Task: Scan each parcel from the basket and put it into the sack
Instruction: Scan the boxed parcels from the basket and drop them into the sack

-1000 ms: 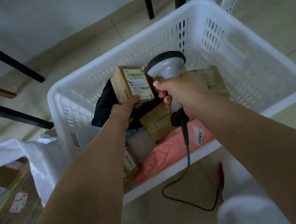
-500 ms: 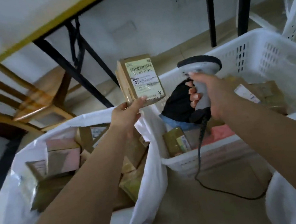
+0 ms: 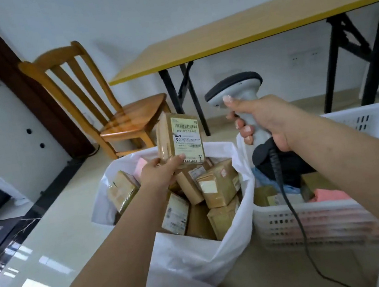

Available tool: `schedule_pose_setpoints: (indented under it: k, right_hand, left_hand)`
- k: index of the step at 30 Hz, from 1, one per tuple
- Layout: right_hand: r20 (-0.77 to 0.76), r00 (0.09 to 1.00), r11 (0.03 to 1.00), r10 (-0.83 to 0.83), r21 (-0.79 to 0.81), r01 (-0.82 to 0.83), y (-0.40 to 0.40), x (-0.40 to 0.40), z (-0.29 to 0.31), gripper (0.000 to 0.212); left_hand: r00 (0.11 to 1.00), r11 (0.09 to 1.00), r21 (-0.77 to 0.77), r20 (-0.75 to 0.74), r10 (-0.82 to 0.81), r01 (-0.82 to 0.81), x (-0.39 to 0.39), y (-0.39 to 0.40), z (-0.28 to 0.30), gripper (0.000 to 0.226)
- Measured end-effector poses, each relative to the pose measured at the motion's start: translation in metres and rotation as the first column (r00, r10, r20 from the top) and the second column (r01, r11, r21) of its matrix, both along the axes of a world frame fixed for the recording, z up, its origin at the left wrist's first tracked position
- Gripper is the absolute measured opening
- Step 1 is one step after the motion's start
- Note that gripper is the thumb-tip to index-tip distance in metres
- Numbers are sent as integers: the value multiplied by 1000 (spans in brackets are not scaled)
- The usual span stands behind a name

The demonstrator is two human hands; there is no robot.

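Moved: I see the labelled parcel (image 3: 179,138) now above the white sack (image 3: 195,253), away from the basket (image 3: 318,220) | left hand (image 3: 160,172) outstretched, pinching its lower edge, upright | right hand (image 3: 266,122) raised, clenching the barcode scanner (image 3: 238,101).

My left arm reaches forward, bare to the elbow, and my left hand (image 3: 160,172) pinches the bottom edge of a parcel (image 3: 179,138), thumb on the labelled face, fingers behind it. My right arm stretches out alongside, and my right hand (image 3: 266,122) curls round the scanner (image 3: 235,92) handle, thumb up near its head.
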State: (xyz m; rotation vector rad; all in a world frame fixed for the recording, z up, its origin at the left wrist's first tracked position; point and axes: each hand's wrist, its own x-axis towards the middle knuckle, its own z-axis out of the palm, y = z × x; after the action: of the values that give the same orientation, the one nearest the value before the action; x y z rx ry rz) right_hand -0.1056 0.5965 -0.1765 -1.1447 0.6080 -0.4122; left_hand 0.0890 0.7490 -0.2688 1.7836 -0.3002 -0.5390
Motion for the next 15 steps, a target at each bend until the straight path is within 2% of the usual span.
schedule_pose_setpoints:
  k: [1,3,6,12,15]
  right_hand:
    - [-2,1000,1000,19,-17,-19,7,0,6,36]
    - [-11,999,998,44,-52,-45,19,1,16,36]
    - [-24,997,994,71,-83,-73,33,4,28,36]
    - [-40,993,991,109,-76,-111,50,8,46,36]
    - [-42,990,989,138,-49,-140,55,10,47,36]
  left_hand:
    - [1000,1000,-2,-5,17,-17,1,8,2,41]
    - [998,998,-3,-4,57,-57,4,23,5,40]
    - [993,994,-8,18,113,-113,17,38,7,53]
    - [992,991,-41,1,125,-125,24,60,13,84]
    - [989,988,-40,-5,150,-150,25,67,15,75]
